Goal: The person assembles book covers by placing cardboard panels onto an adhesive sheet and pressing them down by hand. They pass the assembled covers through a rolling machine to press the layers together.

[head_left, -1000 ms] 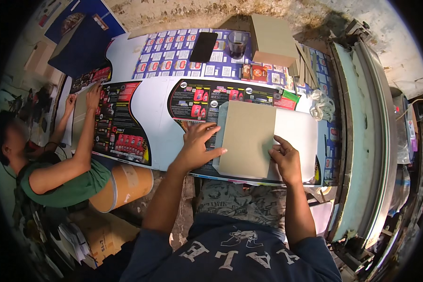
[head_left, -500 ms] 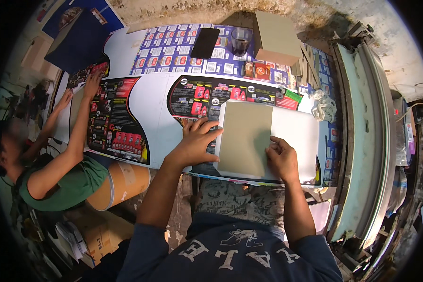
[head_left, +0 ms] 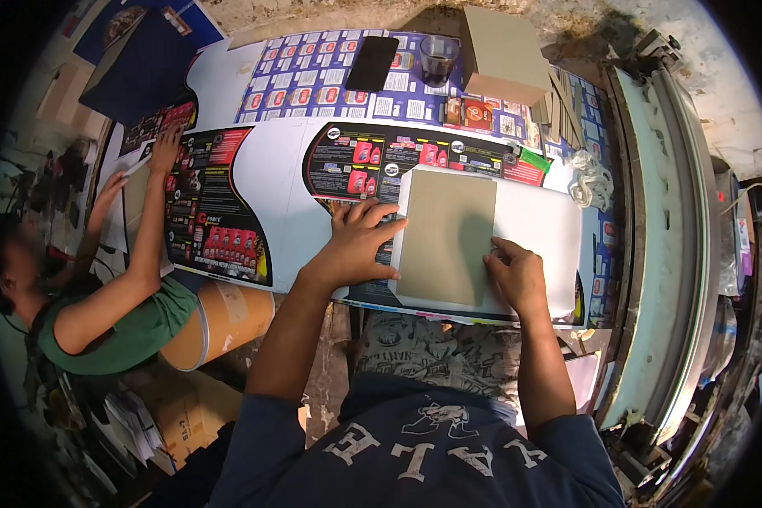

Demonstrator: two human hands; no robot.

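Observation:
A grey-brown rectangular board [head_left: 447,233] lies flat on a larger white sheet [head_left: 540,229] with folded-looking left edges. My left hand [head_left: 362,244] rests at the board's left side, fingers spread, its fingertips and thumb against the white margin there. At the board's right edge, my right hand [head_left: 516,273] has its fingers curled, the index finger and thumb touching that edge near its lower half. Beneath the white sheet is a printed sheet [head_left: 347,152] with black panels and red bottle pictures.
Toward the back are a black phone [head_left: 372,64], a glass of dark drink [head_left: 438,63] and a stack of grey boards [head_left: 504,55]. Crumpled white cloth or string [head_left: 591,179] lies right, before a long metal machine [head_left: 665,245]. A co-worker in a green shirt [head_left: 127,326] works at left.
The whole view has shifted slightly. My hands keep nearly the same places on the board, with the right index finger a little straighter. The co-worker's hands have moved slightly.

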